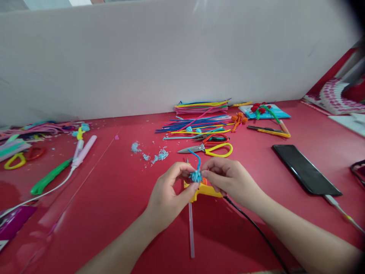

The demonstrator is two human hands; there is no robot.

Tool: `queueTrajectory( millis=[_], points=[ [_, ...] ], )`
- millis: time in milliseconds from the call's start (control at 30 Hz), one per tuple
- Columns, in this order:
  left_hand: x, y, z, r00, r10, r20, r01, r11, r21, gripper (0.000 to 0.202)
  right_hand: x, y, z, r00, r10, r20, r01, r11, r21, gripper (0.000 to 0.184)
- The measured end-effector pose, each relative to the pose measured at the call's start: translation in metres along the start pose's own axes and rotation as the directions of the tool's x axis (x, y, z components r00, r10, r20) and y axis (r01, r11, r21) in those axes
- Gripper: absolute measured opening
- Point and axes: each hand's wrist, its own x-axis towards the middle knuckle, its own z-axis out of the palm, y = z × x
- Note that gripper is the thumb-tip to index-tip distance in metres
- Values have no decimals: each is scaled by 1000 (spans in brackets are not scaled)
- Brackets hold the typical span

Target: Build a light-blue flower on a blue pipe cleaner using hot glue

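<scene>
My left hand [173, 192] hides part of the blue pipe-cleaner flower [195, 176]; whether my right hand [232, 177] pinches it or just touches, can't tell. Yellow glue gun [207, 191] partly covered by both, its black cord [256, 226] cut by bottom edge. Purple packet [18, 220] cut at left edge, phone cable [339, 208] at right. Dark item [358, 166] there, cut off, unidentifiable. Light-blue scraps [160, 156] too small to separate

Red tabletop [94, 213], pale grey partition [137, 61] behind it, faint glare [196, 6] up high
</scene>
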Motion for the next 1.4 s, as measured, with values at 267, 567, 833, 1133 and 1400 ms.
queueTrajectory(
  millis=[267, 567, 833, 1133, 1400],
  points=[
    [-2, 1, -1, 1000, -12, 12, 12, 999, -52, 17, 0, -3, -4, 994, -45, -98, 44, 999, -13, 16],
    [2, 3, -2, 1000, -25, 18, 26, 997, -72, 18, 1, 2, -1, 999, -29, -40, 26, 997, -75, 13],
    [0, 2, -2, 998, -51, 25, 53, 997, -64, 23, 2, 5, -2, 999, -50, -16, 50, 998, -46, 12],
    [1, -1, -2, 998, -37, 41, 39, 998, -44, 24, 2, 6, -2, 999, -47, 1, 47, 999, -25, 13],
    [1, -2, -3, 999, -19, 26, 20, 999, -25, 23, 1, 5, -2, 998, -56, 5, 56, 998, -37, 12]
  ],
)
